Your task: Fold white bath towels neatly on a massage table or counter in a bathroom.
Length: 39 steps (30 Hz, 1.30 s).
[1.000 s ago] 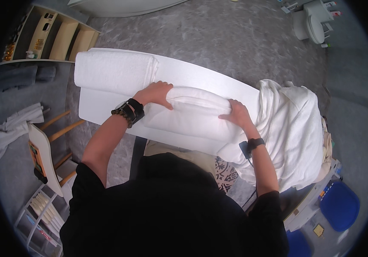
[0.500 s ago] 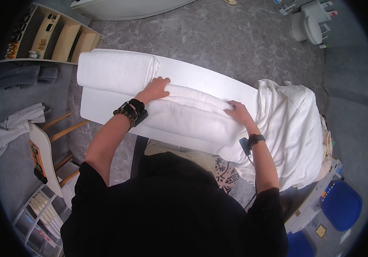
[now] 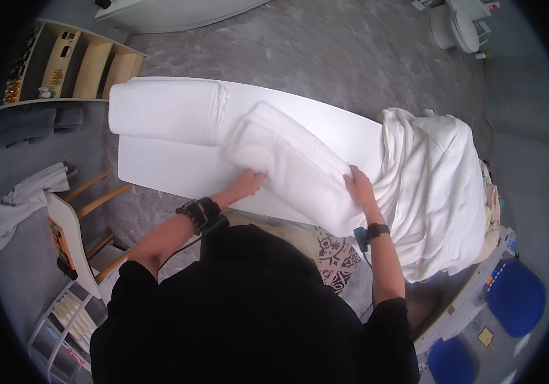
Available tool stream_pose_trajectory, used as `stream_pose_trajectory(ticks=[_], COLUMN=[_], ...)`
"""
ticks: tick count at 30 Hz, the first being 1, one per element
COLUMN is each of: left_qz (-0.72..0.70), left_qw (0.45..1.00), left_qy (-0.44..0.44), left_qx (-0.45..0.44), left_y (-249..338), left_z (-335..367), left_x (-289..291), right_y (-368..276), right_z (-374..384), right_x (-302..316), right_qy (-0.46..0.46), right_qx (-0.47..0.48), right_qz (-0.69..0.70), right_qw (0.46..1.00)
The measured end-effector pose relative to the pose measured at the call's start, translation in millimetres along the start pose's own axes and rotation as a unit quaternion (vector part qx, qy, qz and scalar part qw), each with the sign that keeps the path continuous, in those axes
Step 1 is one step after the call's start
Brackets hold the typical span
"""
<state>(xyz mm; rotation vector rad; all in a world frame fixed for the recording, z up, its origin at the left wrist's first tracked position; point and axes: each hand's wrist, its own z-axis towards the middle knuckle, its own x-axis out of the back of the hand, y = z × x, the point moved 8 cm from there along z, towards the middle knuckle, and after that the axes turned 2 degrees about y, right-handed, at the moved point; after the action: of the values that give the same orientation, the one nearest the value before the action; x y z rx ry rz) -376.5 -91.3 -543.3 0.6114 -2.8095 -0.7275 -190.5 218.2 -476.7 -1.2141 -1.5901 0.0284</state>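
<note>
A folded white towel (image 3: 300, 169) lies slantwise across the white table (image 3: 165, 165), slightly blurred by motion. My left hand (image 3: 249, 184) is at its near left edge, fingers curled in and pinching the cloth. At the right end my right hand (image 3: 359, 187) grips the towel's edge, thumb and fingers closed on it. Another folded white towel (image 3: 165, 112) sits flat on the table's far left part, apart from both hands. Just right of my right hand is a large rumpled heap of white cloth (image 3: 431, 192).
A wooden shelf unit (image 3: 92, 67) stands beyond the table's left end. A white chair with wooden legs (image 3: 73, 240) and a rack (image 3: 63, 326) are at the left. Blue chairs (image 3: 515, 299) stand at the lower right, a toilet (image 3: 463, 32) at the far right.
The towel between my hands has turned, its left end swinging away from the other folded towel. My left hand has moved toward me, from its far edge to its near edge.
</note>
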Motion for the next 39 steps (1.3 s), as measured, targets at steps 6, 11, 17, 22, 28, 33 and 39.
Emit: stream_pose_trajectory(ticks=[6, 11, 17, 22, 28, 33, 39], left_qz=[0.062, 0.289, 0.433, 0.328, 0.135, -0.014, -0.114], left_qw=[0.950, 0.872, 0.773, 0.780, 0.853, 0.939, 0.984], left_qy=[0.113, 0.101, -0.034, 0.123, 0.276, 0.327, 0.133], left_qx=[-0.284, -0.382, -0.463, -0.519, -0.422, -0.104, -0.031], left_y=[174, 237, 208, 192, 106, -8, 7], left_z=[45, 28, 9, -43, -82, -60, -60], left_x=[18, -26, -75, -28, 96, 137, 117], right_y=[36, -122, -178, -116, -46, -46, -54], right_z=[-56, -71, -58, -78, -105, -95, -81], right_x=[-94, -178, -135, -72, -92, -98, -96], right_qy=[-0.050, -0.274, -0.123, -0.035, 0.013, 0.083, 0.095], right_qx=[-0.138, -0.026, 0.150, 0.020, -0.321, -0.321, -0.324], right_qz=[0.052, 0.255, 0.169, 0.211, 0.559, 0.687, 0.742], right_qw=[0.988, 0.927, 0.966, 0.977, 0.764, 0.646, 0.579])
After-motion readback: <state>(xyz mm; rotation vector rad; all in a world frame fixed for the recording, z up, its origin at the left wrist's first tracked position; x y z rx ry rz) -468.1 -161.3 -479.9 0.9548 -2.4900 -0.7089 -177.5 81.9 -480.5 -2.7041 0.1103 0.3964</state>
